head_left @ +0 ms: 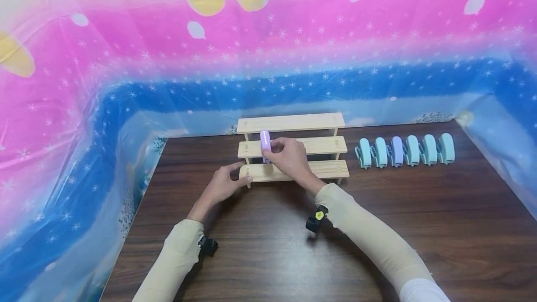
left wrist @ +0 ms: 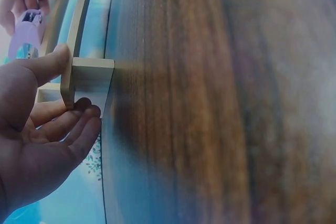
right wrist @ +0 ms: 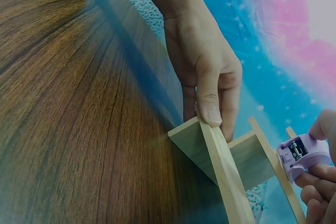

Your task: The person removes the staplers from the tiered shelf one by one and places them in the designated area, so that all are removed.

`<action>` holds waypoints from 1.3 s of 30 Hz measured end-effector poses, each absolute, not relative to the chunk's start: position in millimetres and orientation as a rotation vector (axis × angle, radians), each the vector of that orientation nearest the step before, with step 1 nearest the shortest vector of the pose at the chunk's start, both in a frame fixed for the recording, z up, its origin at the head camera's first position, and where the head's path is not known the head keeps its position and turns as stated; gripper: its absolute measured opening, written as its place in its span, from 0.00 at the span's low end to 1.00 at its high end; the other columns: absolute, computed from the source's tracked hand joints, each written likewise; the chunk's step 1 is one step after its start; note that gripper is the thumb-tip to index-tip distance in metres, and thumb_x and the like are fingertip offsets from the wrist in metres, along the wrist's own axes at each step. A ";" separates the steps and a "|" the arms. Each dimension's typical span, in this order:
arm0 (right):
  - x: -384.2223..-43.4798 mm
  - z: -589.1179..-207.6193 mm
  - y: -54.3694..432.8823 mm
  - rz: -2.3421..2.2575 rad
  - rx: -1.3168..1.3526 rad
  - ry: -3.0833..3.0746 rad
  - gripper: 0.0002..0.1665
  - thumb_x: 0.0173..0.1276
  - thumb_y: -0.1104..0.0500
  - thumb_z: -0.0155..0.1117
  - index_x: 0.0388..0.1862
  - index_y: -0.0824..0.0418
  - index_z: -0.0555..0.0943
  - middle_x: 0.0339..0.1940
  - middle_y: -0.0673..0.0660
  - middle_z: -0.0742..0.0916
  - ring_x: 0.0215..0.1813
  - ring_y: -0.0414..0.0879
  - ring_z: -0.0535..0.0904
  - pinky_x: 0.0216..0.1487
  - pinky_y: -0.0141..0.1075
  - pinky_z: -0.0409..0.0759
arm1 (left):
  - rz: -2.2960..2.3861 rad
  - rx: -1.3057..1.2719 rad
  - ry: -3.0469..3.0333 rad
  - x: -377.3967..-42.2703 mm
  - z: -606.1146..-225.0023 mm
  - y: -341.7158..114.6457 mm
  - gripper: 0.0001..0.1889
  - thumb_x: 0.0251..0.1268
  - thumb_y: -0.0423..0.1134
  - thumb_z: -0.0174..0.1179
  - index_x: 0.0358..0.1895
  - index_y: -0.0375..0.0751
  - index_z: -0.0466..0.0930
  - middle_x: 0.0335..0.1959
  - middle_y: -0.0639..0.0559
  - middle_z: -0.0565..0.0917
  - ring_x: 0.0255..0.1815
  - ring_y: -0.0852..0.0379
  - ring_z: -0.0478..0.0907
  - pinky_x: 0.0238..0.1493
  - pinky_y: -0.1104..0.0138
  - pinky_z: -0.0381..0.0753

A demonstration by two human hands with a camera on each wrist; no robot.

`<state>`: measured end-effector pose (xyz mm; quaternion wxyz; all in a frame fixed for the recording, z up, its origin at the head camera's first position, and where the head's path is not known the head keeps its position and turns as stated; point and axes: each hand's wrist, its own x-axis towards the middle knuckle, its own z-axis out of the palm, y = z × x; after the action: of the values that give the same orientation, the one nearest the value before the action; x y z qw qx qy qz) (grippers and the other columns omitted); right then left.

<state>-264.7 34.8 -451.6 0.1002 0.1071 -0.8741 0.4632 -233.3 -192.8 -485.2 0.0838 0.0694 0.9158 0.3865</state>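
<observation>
A three-tier wooden display stand (head_left: 293, 171) stands on the table. My left hand (head_left: 225, 183) grips the left end of its lowest tier, thumb on top and fingers underneath, as the left wrist view shows. My right hand (head_left: 290, 156) pinches a small purple stapler (head_left: 265, 142) between thumb and fingers, over the left part of the stand near the middle tier. In the right wrist view the stapler (right wrist: 302, 153) shows metal parts inside its opening, close beside the edge of a tier. Some of the right hand's fingers are hidden in the head view.
Right of the stand, a row of several mint-green staplers (head_left: 429, 149) with one lilac stapler (head_left: 395, 151) among them stands on the dark wooden table (head_left: 268, 255). A pink and blue patterned cloth (head_left: 260, 55) hangs behind and at the sides of the table.
</observation>
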 end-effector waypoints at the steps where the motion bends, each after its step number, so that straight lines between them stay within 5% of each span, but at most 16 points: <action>1: -264.3 -451.5 35.5 1.373 0.318 -2.580 0.19 0.60 0.49 0.73 0.44 0.61 0.90 0.33 0.52 0.91 0.32 0.43 0.84 0.31 0.35 0.78 | 1.153 0.209 2.731 -233.2 -485.2 -192.8 0.37 0.70 0.54 0.66 0.76 0.41 0.68 0.69 0.38 0.77 0.38 0.50 0.75 0.49 0.54 0.73; 5: -261.8 -450.6 39.1 1.409 0.330 -2.569 0.18 0.59 0.50 0.74 0.43 0.61 0.89 0.33 0.53 0.91 0.32 0.42 0.84 0.31 0.35 0.80 | 1.160 0.212 2.728 -233.3 -485.3 -192.2 0.37 0.70 0.54 0.66 0.76 0.41 0.68 0.65 0.39 0.79 0.33 0.51 0.74 0.47 0.55 0.73; 13: -252.8 -439.3 50.0 1.404 0.340 -2.552 0.18 0.59 0.49 0.74 0.42 0.59 0.90 0.32 0.51 0.90 0.33 0.42 0.84 0.32 0.36 0.79 | 1.169 0.216 2.726 -232.0 -484.3 -193.0 0.36 0.70 0.53 0.66 0.76 0.39 0.68 0.34 0.44 0.80 0.22 0.56 0.68 0.42 0.57 0.73; 30: -243.3 -417.9 88.8 1.365 0.273 -2.523 0.18 0.56 0.46 0.74 0.42 0.55 0.91 0.34 0.48 0.90 0.38 0.45 0.83 0.36 0.40 0.78 | 1.141 0.234 2.744 -230.5 -481.1 -191.7 0.37 0.70 0.53 0.67 0.75 0.39 0.68 0.39 0.41 0.83 0.21 0.56 0.66 0.46 0.55 0.72; 36: -242.5 -412.5 105.0 1.316 0.242 -2.531 0.20 0.57 0.46 0.74 0.44 0.56 0.91 0.35 0.50 0.91 0.39 0.46 0.83 0.37 0.40 0.77 | 1.143 0.257 2.753 -229.7 -481.1 -191.9 0.37 0.70 0.54 0.66 0.75 0.38 0.69 0.65 0.35 0.79 0.37 0.51 0.74 0.51 0.52 0.72; 39: -242.5 -409.2 114.8 1.313 0.225 -2.522 0.20 0.58 0.47 0.74 0.46 0.56 0.91 0.38 0.51 0.91 0.41 0.46 0.83 0.38 0.41 0.77 | 1.139 0.257 2.756 -229.8 -481.0 -191.7 0.37 0.70 0.54 0.66 0.75 0.38 0.69 0.71 0.36 0.74 0.47 0.48 0.76 0.53 0.51 0.73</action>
<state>-242.5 114.8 -409.2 0.1444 0.0779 -0.8750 0.4555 -229.8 -191.7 -481.0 0.0742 0.0857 0.9182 0.3796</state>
